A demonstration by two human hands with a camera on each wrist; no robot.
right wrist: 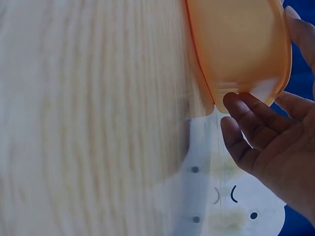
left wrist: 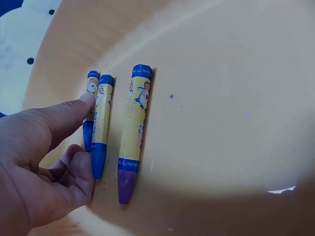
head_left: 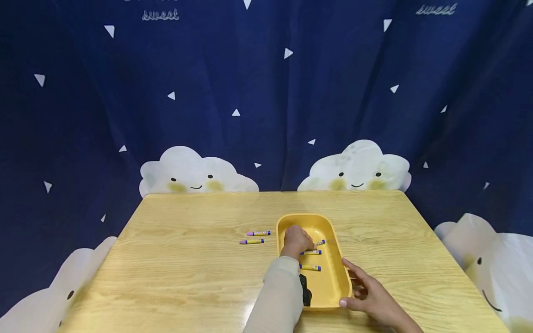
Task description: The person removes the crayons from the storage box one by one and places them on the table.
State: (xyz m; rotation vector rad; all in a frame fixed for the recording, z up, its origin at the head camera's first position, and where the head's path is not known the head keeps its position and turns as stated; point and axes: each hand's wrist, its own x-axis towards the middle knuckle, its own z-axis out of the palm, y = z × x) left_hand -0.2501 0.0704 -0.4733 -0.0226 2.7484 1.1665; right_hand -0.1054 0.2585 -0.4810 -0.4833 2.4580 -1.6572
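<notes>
Five crayons in play, and three of them are inside my one yellow tray [head_left: 306, 215]! My left hand [head_left: 297, 240] is over the tray, thumb and fingertips closed in a pinch on one blue crayon [left wrist: 88, 136], the farthest from me. Just beside it lies a second blue crayon [left wrist: 102, 115], then, a little apart, one purple crayon [left wrist: 132, 118]. Left of the tray, two pinkish-tipped crayons, one farther [head_left: 261, 233] and one nearer [head_left: 255, 241], lie on the table. My right hand [head_left: 369, 295] is loosely spread, touching the tray's right side by the near corner, clasping nothing.
</notes>
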